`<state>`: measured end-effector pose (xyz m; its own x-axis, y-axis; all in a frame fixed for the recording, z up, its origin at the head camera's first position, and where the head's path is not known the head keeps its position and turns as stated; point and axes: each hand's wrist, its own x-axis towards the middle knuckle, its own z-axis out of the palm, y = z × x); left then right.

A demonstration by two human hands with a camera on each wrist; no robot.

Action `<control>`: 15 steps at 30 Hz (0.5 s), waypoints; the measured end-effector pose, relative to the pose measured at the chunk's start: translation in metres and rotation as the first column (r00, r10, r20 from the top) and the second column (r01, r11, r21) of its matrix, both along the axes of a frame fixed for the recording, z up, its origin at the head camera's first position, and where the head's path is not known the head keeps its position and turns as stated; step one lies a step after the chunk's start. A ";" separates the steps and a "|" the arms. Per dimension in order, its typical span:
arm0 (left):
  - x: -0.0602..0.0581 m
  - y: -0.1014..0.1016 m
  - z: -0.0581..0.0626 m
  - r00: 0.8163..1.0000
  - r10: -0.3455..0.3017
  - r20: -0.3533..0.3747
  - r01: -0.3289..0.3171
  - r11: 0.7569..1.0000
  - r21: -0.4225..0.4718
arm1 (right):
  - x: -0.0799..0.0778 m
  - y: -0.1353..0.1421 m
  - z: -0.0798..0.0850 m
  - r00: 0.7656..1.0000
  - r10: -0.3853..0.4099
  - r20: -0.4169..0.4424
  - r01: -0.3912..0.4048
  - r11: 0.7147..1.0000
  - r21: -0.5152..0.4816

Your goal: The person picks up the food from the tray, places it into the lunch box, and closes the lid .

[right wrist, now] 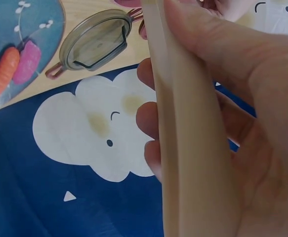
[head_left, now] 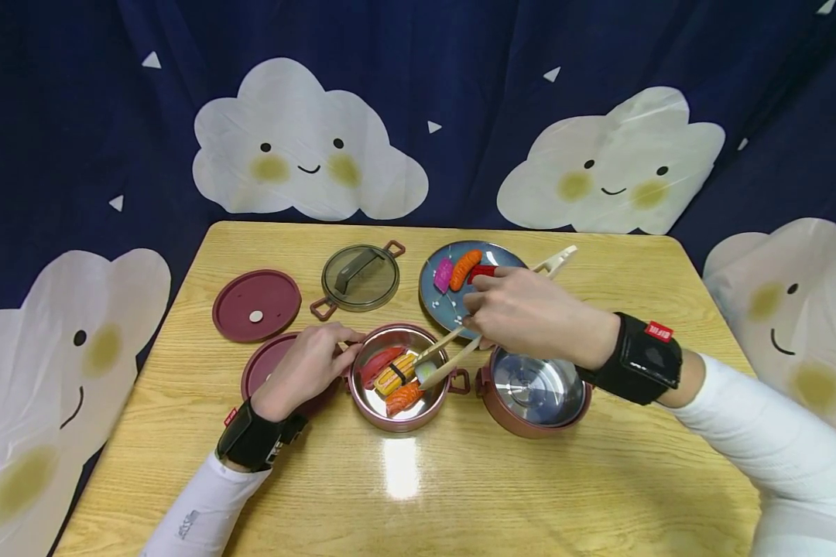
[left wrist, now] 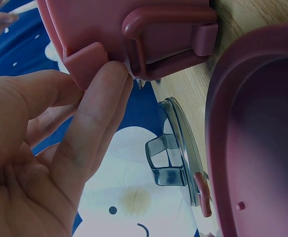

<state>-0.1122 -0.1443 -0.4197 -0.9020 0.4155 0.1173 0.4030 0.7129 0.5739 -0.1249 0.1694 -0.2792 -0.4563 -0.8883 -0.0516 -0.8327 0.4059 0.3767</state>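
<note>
My right hand (head_left: pixel 512 309) grips beige tongs (right wrist: pixel 193 128), whose hinge end points up and right in the head view. Their two tips reach into the middle pot (head_left: pixel 400 425) and lie on either side of a small white-and-green round piece (head_left: pixel 425 372). Around that piece in the pot are a red toy piece (head_left: pixel 378 367), a yellow one with a dark band (head_left: pixel 395 376) and an orange striped one (head_left: pixel 403 397). At the pot's left side, my left hand (head_left: pixel 306 367) pinches a small tab (left wrist: pixel 87 64) beside the loop handle (left wrist: pixel 171 17).
A second steel-lined pot (head_left: pixel 536 387) stands right of the first. Behind it, a blue plate (head_left: pixel 435 305) bears purple, orange and red toy pieces. A glass lid (head_left: pixel 379 282) and two dark red lids (head_left: pixel 258 290) lie to the left. A curtain backs the table.
</note>
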 end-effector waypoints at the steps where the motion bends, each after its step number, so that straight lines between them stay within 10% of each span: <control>1: 0.000 0.000 0.000 1.000 0.000 0.000 0.000 1.000 -0.001 | 0.001 -0.001 0.000 1.000 -0.001 -0.002 0.001 1.000 0.004; 15: 0.000 0.000 0.000 1.000 -0.003 -0.002 0.003 1.000 -0.001 | 0.003 -0.016 0.000 0.996 0.041 -0.074 -0.038 0.998 0.044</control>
